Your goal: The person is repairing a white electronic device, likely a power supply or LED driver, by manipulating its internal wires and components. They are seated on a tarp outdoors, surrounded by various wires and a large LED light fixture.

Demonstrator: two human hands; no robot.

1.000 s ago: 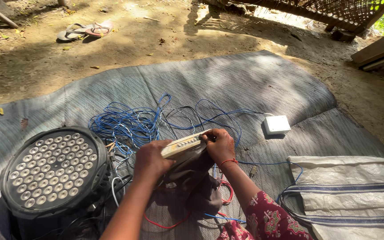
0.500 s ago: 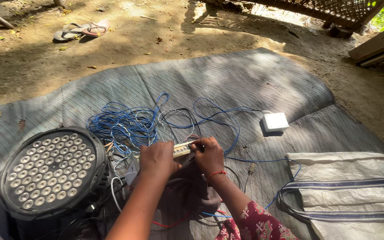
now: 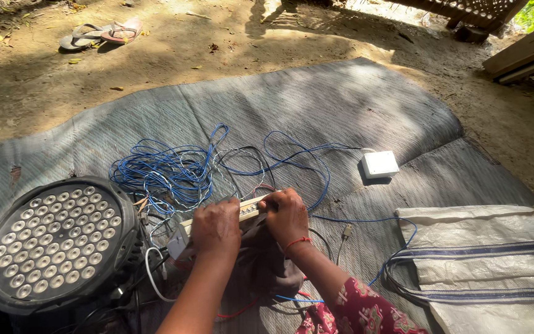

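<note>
On grey mat [image 3: 353,105]: L hand [image 3: 216,227] & R hand [image 3: 287,213] both clamped on cream strip [image 3: 250,209], white box [image 3: 380,164] nearby.

Both hands gripped a long cream-coloured device [image 3: 250,209] above a grey mat [image 3: 341,105], the left hand [image 3: 216,229] beside the right hand [image 3: 287,215]. A round LED stage light [image 3: 57,244] lay left of the device, tangled blue wires [image 3: 168,173] behind it, a white box [image 3: 380,164] to its right.

Beneath both hands, the left hand [image 3: 216,227] and right hand [image 3: 287,213] cover most of the pale bar [image 3: 250,209]. Left of them, the round lamp [image 3: 57,244] is cut off by the bottom edge.
</note>
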